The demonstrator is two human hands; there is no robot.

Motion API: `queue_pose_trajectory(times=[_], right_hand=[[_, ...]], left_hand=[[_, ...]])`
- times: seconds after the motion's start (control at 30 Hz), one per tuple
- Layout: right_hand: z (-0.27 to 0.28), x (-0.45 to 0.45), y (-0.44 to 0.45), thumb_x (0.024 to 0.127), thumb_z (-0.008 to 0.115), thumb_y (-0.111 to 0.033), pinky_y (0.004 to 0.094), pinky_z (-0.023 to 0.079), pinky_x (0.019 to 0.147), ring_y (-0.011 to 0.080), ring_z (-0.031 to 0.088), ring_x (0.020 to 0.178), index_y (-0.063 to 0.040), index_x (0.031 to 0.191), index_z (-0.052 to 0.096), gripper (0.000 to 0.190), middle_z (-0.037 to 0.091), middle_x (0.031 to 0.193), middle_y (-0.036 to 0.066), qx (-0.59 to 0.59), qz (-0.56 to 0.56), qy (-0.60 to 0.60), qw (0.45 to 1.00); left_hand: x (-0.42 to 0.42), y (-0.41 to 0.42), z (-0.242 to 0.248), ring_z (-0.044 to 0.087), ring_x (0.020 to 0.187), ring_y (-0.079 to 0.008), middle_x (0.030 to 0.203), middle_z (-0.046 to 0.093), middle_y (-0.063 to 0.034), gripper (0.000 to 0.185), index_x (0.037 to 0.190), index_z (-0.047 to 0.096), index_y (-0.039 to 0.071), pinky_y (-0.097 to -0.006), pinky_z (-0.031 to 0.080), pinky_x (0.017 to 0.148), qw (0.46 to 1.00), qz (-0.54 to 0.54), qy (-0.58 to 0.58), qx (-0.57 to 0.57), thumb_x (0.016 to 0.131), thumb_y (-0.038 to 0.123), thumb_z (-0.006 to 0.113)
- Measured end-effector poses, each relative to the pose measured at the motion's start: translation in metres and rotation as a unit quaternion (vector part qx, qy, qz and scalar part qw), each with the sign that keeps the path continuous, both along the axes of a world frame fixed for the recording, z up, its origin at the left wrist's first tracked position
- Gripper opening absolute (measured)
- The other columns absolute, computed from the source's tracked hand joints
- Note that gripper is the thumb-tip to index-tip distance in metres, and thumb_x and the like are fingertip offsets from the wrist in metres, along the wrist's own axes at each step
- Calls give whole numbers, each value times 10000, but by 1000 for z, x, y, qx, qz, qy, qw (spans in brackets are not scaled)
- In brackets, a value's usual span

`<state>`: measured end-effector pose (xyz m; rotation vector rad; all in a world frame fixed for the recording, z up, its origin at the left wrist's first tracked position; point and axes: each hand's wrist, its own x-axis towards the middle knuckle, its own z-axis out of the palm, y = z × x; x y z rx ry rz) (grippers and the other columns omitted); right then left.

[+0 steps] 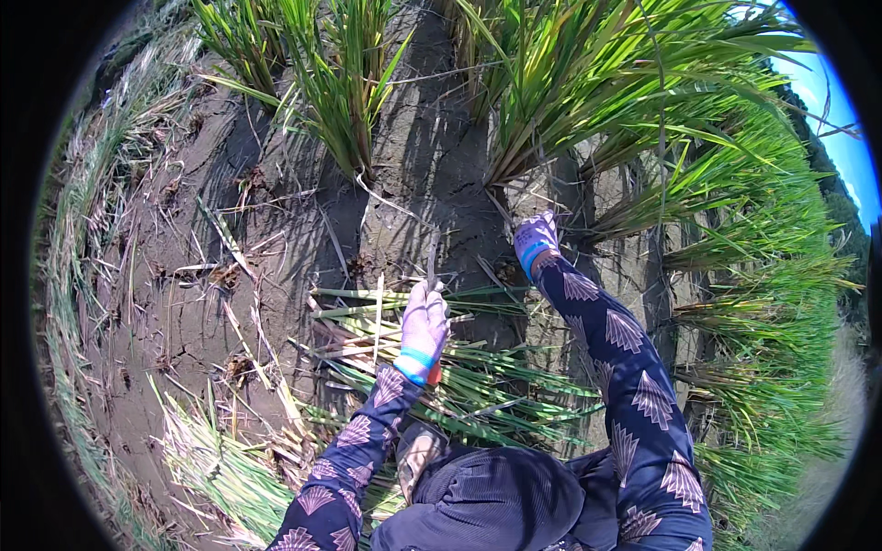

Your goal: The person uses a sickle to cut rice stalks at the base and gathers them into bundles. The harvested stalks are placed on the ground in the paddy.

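My left hand (424, 325), in a pale glove with a blue cuff, is closed around a sickle. Its narrow metal blade (433, 260) points away from me, and an orange handle end (434, 374) shows by the wrist. Cut green stalks (482, 386) lie on the soil beneath and beside this hand. My right hand (537, 237), gloved alike, is low over the ground near the base of a standing rice clump (513, 148). Its fingers look curled, but whether they grip any stalks is hidden.
Another rice clump (355, 117) stands ahead to the left. More rice plants (765, 241) grow in rows along the right. A pile of cut stalks (220, 468) lies at lower left, near my shoe (419, 454). Cut straw (89, 275) runs along the far left of the cracked soil (138, 330).
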<state>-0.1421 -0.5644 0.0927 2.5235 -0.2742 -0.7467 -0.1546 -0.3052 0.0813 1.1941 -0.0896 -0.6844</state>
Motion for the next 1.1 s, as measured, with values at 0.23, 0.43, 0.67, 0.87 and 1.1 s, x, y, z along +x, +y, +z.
queue_pose_trajectory(times=[0.23,0.43,0.67,0.87,1.1], right_hand=[[21,-44,6,837,477,-145,412,389,921,249,567,1036,-19,1145,557,343,594,1113,132,131,81,-129,980],[43,49,32,859,483,-164,501,299,1032,292,477,1201,-7,1245,523,418,532,1279,134,-106,277,-213,931],[12,77,19,859,534,-204,499,428,766,268,626,899,-93,1081,661,278,665,1002,91,-97,56,-34,993],[-13,28,-3,827,558,-178,388,498,599,252,665,765,-67,979,641,205,670,858,107,4,20,-219,976],[13,12,-26,797,540,-121,414,502,594,308,672,731,-84,910,638,154,672,796,122,94,-19,-221,971]], left_hand=[[60,-79,-38,499,495,-208,639,527,-91,220,937,544,48,-344,426,468,991,-20,-41,126,949,226,414],[62,-126,-34,558,967,-464,997,600,-312,474,1153,498,-81,-484,436,821,931,-33,-173,319,963,339,386],[59,-104,-15,566,896,-480,913,592,-315,335,990,509,-39,-511,453,744,886,-71,-270,370,953,273,394],[85,-135,-33,582,933,-450,943,618,-288,299,1007,555,-8,-486,480,764,848,-162,-319,390,927,262,456],[45,-96,-15,590,879,-450,881,617,-279,305,961,554,-23,-496,475,737,883,-134,-294,339,935,261,448]])
